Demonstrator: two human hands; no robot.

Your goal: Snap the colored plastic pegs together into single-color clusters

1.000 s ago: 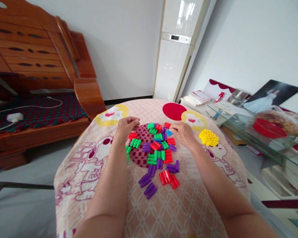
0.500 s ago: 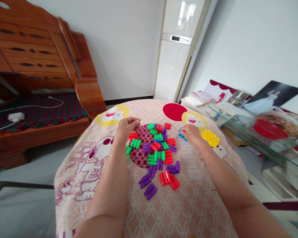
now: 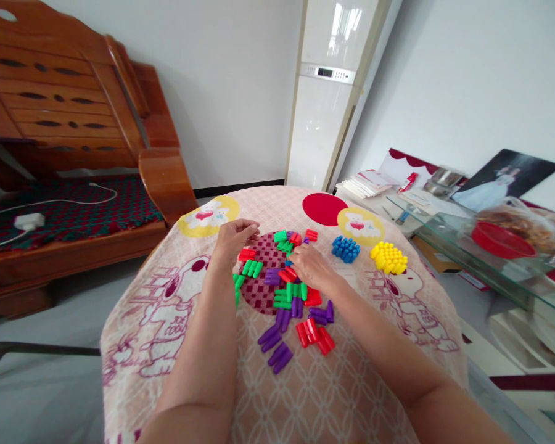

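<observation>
A pile of small plastic pegs in green, red and purple [image 3: 284, 295] lies mixed on a pink cartoon-print cloth [image 3: 176, 320] over a table. My left hand [image 3: 234, 239] rests at the pile's upper left, fingers curled, next to a red peg; what it holds, if anything, is hidden. My right hand [image 3: 311, 266] lies over the middle of the pile, fingers bent down onto the pegs. A sorted heap of blue pegs [image 3: 346, 248] and a heap of yellow pegs [image 3: 388, 257] sit apart to the right.
A wooden bench [image 3: 74, 160] with a dark cushion, a charger and a cable stands at left. A tall white air conditioner [image 3: 326, 92] is behind the table. A glass-topped table [image 3: 490, 259] with a red bowl, papers and a photo is at right.
My right hand left the blue heap at right and came back left onto the mixed pile. The blue heap now shows uncovered. My left hand has stayed put.
</observation>
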